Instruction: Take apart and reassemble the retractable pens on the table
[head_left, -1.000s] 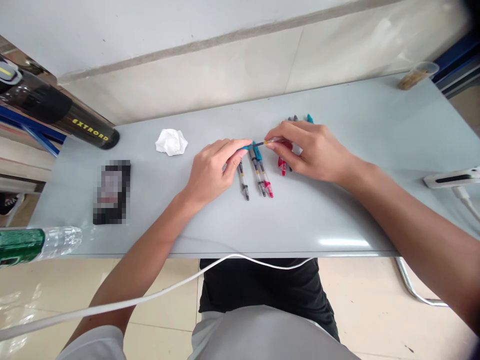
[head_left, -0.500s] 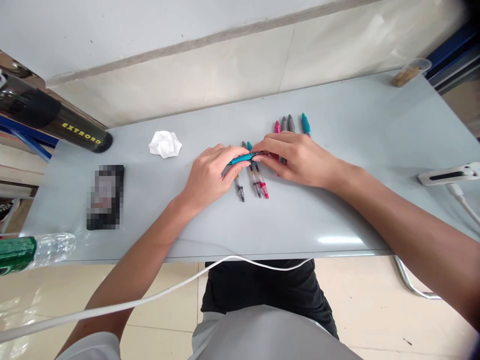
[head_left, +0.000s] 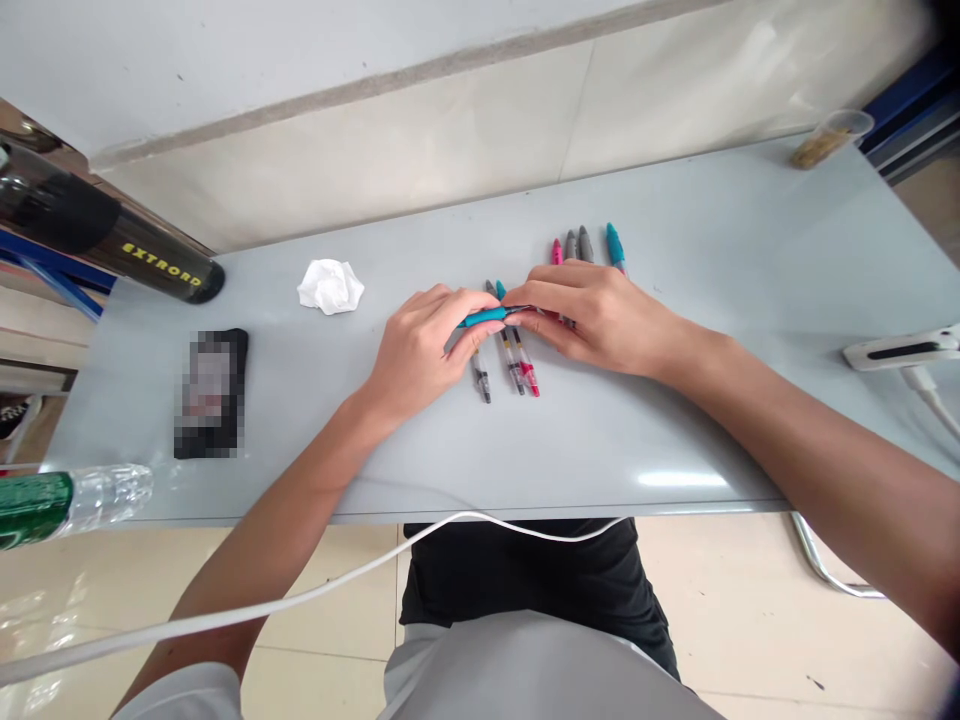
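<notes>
Above the middle of the table, my left hand (head_left: pixel 424 345) pinches the teal barrel of a pen (head_left: pixel 482 317) between thumb and fingers. My right hand (head_left: pixel 592 310) grips the other end of the same pen, and its fingertips hide most of that end. Beneath the hands lie several clear-barrelled pens, among them a red-ended pen (head_left: pixel 529 375) and a black-ended pen (head_left: pixel 482 380); their upper parts are partly covered. Behind my right hand are a pink pen (head_left: pixel 556 251), two grey pens (head_left: pixel 585 243) and a teal pen (head_left: pixel 615 245), partly hidden.
Crumpled white tissue (head_left: pixel 331 287) and a blurred-out dark object (head_left: pixel 211 393) lie on the left of the table (head_left: pixel 420 470). A dark bottle (head_left: pixel 150 245) and a green-labelled bottle (head_left: pixel 75 503) are farther left. A plastic cup (head_left: pixel 829 140) and a white cabled device (head_left: pixel 904 348) are at right. A white cable (head_left: pixel 337 582) crosses in front.
Both hands stay nearly in place on the teal pen. The view has shifted very slightly; the things on the table lie as before.
</notes>
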